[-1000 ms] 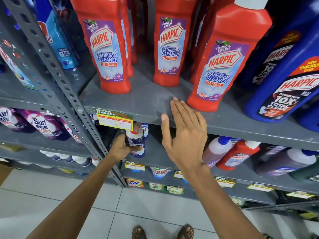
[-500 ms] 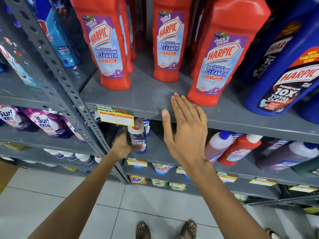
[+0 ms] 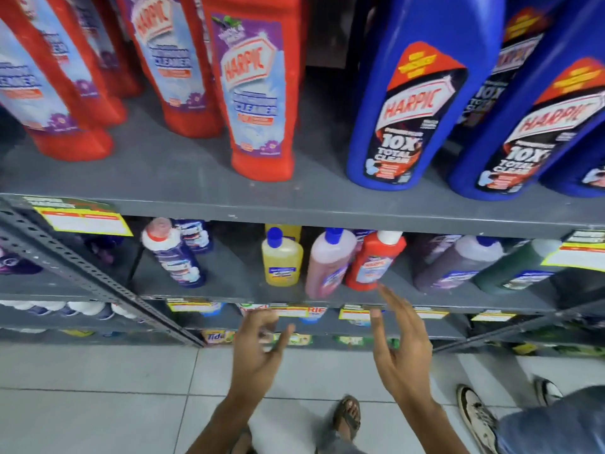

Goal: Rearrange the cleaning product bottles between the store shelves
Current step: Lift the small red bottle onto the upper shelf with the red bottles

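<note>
Head view: both hands empty in front of the lower shelf (image 3: 229,291). Left hand (image 3: 257,353) below the shelf edge, fingers (image 3: 262,322) loosely curled, gripping nothing. Right hand (image 3: 401,358) spread wide, fingertips (image 3: 383,290) just under the small red bottle (image 3: 373,263), contact unclear through blur. Pink bottle (image 3: 327,263) leaning beside it, yellow bottle (image 3: 282,260) further left. Large red bottles (image 3: 258,93) and blue bottles (image 3: 412,103) upright on the upper shelf (image 3: 196,181).
</note>
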Motion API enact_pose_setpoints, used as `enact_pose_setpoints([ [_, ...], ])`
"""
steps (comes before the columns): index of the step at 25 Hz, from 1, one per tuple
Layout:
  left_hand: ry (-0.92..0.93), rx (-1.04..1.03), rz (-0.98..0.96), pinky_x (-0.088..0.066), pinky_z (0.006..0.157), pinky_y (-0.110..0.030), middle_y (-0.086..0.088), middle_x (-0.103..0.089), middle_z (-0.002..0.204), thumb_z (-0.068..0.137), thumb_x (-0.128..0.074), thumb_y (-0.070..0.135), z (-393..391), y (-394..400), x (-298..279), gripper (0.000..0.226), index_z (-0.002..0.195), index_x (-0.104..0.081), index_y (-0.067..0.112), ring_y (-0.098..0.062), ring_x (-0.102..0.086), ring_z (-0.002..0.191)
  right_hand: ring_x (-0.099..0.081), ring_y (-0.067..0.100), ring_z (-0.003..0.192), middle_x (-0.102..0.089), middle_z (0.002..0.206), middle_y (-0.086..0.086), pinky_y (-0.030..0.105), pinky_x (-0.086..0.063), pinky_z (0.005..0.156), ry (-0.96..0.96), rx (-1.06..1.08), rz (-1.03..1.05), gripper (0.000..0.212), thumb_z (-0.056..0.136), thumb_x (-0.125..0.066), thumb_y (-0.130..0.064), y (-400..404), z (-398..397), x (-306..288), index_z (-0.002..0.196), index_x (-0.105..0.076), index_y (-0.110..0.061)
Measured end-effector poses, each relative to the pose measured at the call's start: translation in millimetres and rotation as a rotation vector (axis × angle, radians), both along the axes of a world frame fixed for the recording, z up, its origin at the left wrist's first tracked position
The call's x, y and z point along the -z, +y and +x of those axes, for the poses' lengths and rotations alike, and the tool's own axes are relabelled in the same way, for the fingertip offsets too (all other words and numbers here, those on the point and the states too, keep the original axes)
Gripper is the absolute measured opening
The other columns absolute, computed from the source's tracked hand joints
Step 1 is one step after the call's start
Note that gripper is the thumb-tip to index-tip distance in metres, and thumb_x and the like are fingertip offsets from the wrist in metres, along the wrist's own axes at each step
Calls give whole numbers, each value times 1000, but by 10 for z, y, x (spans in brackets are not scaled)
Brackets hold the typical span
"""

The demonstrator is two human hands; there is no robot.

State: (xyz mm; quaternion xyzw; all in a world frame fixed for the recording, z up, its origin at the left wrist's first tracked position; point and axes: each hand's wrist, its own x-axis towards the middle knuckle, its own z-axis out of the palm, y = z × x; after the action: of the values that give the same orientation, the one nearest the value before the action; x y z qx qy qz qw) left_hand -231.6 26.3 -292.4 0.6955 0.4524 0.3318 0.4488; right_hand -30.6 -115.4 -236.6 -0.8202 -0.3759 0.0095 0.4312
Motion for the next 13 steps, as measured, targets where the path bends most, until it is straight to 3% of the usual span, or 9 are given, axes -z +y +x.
enact_pose_setpoints([
  [4,-22,147,27,-57,100,-29,-2,-71,122,91,-87,18,1206,-334,-305,41,127,-67,14,-17,-70,112,-53,32,152,-58,162,6,49,-44,127,134,-4,-247,59,106,-60,-39,-310,742,389,160,-51,-16],
  [7,16,130,38,-41,118,-16,-2,-53,152,91,-86,17,1841,-451,-491,74,153,-49,4,-16,-52,140,-44,35,158,-47,170,13,47,-36,131,152,-89,-330,67,108,-61,-36,-263,1114,637,166,-41,-10],
  [10,62,94,-1,-38,127,-47,-16,-49,161,89,-87,10,2189,-406,-520,85,158,-39,-3,-32,-48,149,-38,36,162,-38,174,16,44,-29,133,134,-169,-387,67,110,-62,-31,-116,1332,890,167,-36,-5],
  [13,85,74,-74,-42,122,-55,-22,-53,157,90,-84,4,2371,-296,-459,90,160,-29,-5,-37,-54,144,-25,30,169,-26,180,13,38,-18,137,86,-269,-456,69,114,-52,-34,15,1486,1157,171,-25,-6],
])
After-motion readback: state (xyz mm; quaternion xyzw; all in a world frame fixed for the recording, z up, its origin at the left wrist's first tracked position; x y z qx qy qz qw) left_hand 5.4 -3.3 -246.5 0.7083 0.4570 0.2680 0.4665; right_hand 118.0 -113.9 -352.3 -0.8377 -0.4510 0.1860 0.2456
